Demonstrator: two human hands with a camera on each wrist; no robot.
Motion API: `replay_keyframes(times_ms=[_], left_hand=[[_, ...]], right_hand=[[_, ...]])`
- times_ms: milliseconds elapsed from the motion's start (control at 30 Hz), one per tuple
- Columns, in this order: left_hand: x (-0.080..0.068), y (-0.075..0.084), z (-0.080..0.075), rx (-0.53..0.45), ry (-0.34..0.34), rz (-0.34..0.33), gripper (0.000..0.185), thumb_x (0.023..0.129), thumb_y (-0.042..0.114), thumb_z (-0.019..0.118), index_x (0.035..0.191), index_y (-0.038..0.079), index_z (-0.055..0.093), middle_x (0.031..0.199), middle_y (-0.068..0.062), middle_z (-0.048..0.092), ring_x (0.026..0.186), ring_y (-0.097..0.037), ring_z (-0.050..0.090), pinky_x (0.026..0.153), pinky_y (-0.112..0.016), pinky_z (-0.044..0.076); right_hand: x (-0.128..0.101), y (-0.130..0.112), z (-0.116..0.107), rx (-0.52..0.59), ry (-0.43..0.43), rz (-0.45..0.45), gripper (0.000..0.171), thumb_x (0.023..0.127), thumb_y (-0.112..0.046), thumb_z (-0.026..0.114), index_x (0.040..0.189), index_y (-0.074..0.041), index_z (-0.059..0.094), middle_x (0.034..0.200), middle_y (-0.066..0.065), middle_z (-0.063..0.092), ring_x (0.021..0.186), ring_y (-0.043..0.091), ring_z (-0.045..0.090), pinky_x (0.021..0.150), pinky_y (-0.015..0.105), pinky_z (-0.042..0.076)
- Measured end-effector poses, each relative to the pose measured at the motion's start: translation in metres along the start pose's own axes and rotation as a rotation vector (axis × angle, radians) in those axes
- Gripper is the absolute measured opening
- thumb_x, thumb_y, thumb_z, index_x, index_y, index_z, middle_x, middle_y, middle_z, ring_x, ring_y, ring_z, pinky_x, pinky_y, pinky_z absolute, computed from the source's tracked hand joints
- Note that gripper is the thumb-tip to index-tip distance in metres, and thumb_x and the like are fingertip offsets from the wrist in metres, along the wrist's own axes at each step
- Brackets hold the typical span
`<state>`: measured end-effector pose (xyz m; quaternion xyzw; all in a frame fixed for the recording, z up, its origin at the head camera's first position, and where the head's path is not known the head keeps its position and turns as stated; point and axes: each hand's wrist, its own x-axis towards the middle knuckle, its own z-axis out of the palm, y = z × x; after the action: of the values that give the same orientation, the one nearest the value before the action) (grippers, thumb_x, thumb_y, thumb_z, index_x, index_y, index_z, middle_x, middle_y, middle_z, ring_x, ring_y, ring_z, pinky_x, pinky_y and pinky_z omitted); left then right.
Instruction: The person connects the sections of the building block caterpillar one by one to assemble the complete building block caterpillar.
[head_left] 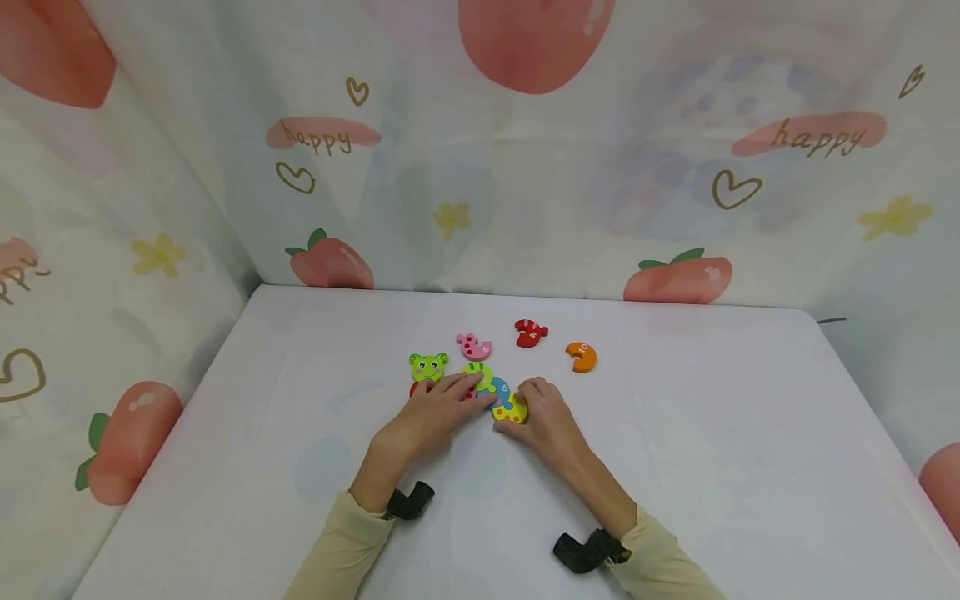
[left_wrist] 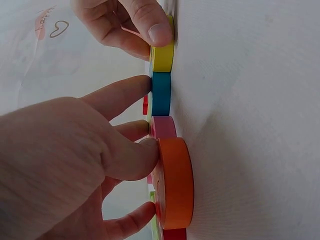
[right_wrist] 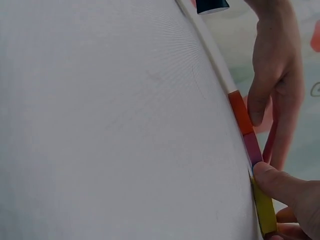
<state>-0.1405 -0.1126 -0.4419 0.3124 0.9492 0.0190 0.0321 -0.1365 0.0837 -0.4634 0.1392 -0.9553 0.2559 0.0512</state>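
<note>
Yellow piece (head_left: 510, 410) pinched in the right hand (head_left: 551, 421), touching the blue piece (head_left: 497, 390), left hand (head_left: 435, 412) loosely spread over neighbouring pieces, partly hiding them, green head (head_left: 428, 365) beside it, pink (head_left: 475, 348), red (head_left: 532, 335) and orange (head_left: 582, 358) pieces beyond.

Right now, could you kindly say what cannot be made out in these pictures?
Head view: the left hand hides the orange piece beneath it.
Head view: the right hand covers the right edge of the yellow piece.
Head view: any number on the loose pink piece is too small to read.
Left wrist view: the bottom edge cuts off the red piece beside the orange.
</note>
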Motion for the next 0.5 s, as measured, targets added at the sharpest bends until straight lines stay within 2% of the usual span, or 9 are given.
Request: replay_keyframes(times_ms=[133, 267, 367, 500], left_hand=[[0.001, 0.002, -0.001, -0.052, -0.025, -0.029, 0.069, 0.08, 0.016, 0.069, 0.138, 0.036, 0.039, 0.15, 0.001, 0.031, 0.138, -0.023, 0.028, 0.103, -0.054, 0.035], [0.006, 0.011, -0.002, -0.147, -0.07, -0.122, 0.065, 0.081, 0.016, 0.068, 0.137, 0.034, 0.041, 0.151, 0.0, 0.029, 0.14, -0.024, 0.023, 0.107, -0.058, 0.028], [0.012, 0.024, -0.001, -0.196, -0.054, -0.223, 0.051, 0.087, 0.024, 0.062, 0.134, 0.029, 0.046, 0.149, -0.002, 0.033, 0.139, -0.025, 0.026, 0.105, -0.061, 0.028], [0.022, 0.041, 0.002, -0.206, 0.031, -0.349, 0.043, 0.088, 0.04, 0.057, 0.128, 0.023, 0.052, 0.14, -0.005, 0.044, 0.133, -0.029, 0.036, 0.098, -0.066, 0.032]], right_hand=[[0.0, 0.001, -0.01, -0.008, -0.131, 0.013, 0.061, 0.066, -0.04, 0.08, 0.11, -0.003, 0.061, 0.117, 0.01, 0.056, 0.105, 0.022, 0.049, 0.086, 0.033, 0.052], [-0.002, 0.011, -0.03, 0.051, -0.258, -0.014, 0.066, 0.068, -0.039, 0.079, 0.121, -0.006, 0.058, 0.132, 0.013, 0.049, 0.121, 0.029, 0.044, 0.094, 0.045, 0.048], [-0.003, 0.024, -0.042, 0.091, -0.251, -0.035, 0.061, 0.072, -0.035, 0.077, 0.122, -0.007, 0.057, 0.132, 0.014, 0.049, 0.123, 0.032, 0.044, 0.095, 0.049, 0.046], [0.001, 0.039, -0.051, 0.108, -0.185, -0.054, 0.054, 0.076, -0.029, 0.074, 0.121, -0.005, 0.057, 0.126, 0.014, 0.055, 0.116, 0.031, 0.05, 0.092, 0.048, 0.048]])
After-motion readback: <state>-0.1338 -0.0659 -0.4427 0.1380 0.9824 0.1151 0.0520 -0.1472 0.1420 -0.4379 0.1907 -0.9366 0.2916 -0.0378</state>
